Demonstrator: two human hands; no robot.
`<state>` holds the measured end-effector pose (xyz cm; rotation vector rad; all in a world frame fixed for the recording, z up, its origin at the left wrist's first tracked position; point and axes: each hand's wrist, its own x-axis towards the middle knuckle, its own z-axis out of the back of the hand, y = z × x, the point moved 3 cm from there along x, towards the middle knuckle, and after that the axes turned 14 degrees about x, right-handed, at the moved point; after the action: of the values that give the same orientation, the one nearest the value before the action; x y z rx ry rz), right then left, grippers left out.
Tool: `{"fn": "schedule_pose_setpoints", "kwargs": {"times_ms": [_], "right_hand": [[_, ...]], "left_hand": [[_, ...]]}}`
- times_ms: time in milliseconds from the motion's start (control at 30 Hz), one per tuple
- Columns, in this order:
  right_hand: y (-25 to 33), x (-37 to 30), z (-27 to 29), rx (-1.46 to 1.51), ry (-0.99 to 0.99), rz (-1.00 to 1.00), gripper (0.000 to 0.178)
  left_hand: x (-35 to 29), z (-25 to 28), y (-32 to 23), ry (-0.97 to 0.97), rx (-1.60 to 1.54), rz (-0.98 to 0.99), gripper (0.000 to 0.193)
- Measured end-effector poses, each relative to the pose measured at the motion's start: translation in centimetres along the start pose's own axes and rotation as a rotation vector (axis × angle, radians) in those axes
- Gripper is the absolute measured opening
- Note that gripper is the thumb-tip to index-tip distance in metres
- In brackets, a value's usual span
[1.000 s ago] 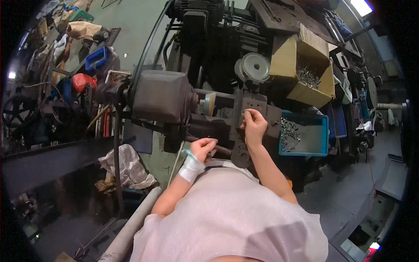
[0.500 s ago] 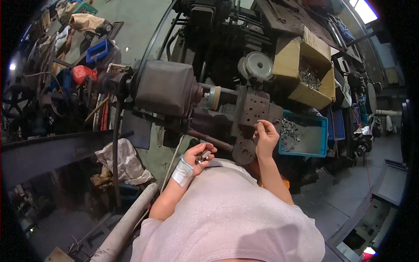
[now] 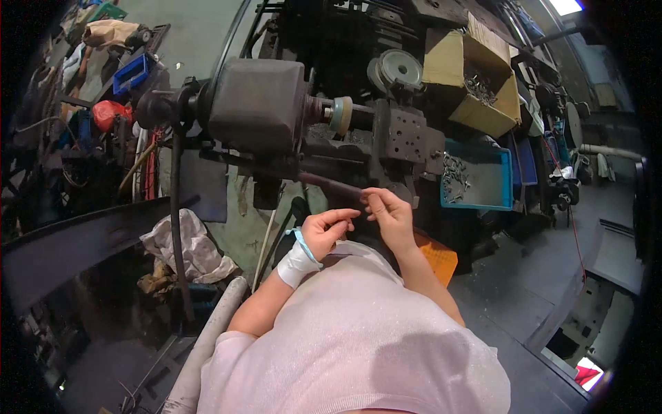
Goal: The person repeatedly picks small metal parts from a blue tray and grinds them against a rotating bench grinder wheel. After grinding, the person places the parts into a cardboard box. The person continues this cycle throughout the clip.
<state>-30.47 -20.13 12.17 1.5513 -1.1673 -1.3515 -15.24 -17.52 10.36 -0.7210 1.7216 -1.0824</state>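
My left hand (image 3: 324,234), with a white wrap and a light blue band at the wrist, is curled in front of my chest. Its fingers cover the small metal parts that showed in its palm earlier. Close beside it, my right hand (image 3: 391,219) is pinched, thumb against fingertips; whatever sits in the pinch is too small to make out. Both hands are just on my side of a dark machine (image 3: 258,103) with a spindle and a greenish-tan wheel (image 3: 340,116). A block with several holes (image 3: 407,136) stands beyond my right hand.
Right of the block sits a blue tray (image 3: 476,205) with small metal parts along its left side. Behind it, an open cardboard box (image 3: 441,69) holds more metal pieces. An orange piece (image 3: 438,261) lies by my right forearm. A white sack (image 3: 183,241) and a thick pipe (image 3: 210,338) are at left.
My right hand has come left and toward me from the holed block, close to my left hand. The left hand has turned and curled, hiding the metal parts. The view has shifted slightly.
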Motion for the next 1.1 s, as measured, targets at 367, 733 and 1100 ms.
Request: {"fn": "schedule_pose_setpoints", "kwargs": {"times_ms": [367,733,1100], "right_hand": [[-0.7,-3.9,-0.7,-0.093,0.242,-0.037,0.017],[-1.2,-10.5,6.5,0.094,0.417,-0.164,0.017],[-1.1,-15.3,7.0,-0.092,0.584,-0.089,0.014]], "left_hand": [[-3.6,-3.8,1.3,-0.310,0.424,-0.391,0.026],[-8.0,-14.1,4.0,-0.340,0.150,-0.277,0.025],[-12.3,-18.0,6.8,-0.482,0.084,-0.316,0.017]]}}
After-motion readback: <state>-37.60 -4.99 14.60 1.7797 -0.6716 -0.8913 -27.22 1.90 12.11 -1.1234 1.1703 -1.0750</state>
